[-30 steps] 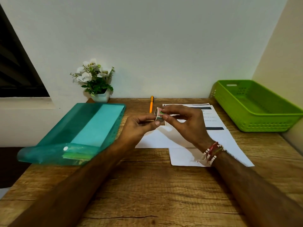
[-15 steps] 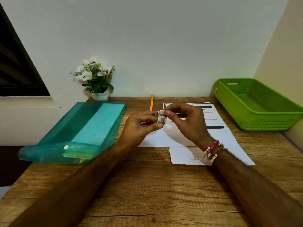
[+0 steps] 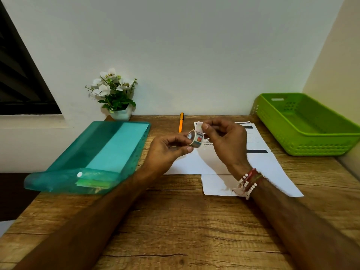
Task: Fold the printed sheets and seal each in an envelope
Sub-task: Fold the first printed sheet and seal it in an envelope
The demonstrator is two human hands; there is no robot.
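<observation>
Tape is what I'm busy with: my left hand [image 3: 167, 151] pinches the small patterned tape roll [image 3: 194, 138] steady above the worktop [image 3: 175, 221], so my right hand [image 3: 226, 141] can nip its loose end [image 3: 199, 127] between thumb and fingertip. Beneath lie the printed sheets [image 3: 259, 166], flat and unfolded, close for sealing. The teal folder [image 3: 101, 152] sits left, the green basket [image 3: 305, 125] right.

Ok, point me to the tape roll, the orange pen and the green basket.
tape roll [image 3: 195, 138]: head view, printed outer face.
orange pen [image 3: 181, 123]: head view, middle of the barrel.
green basket [image 3: 319, 146]: head view, near perforated wall.
</observation>
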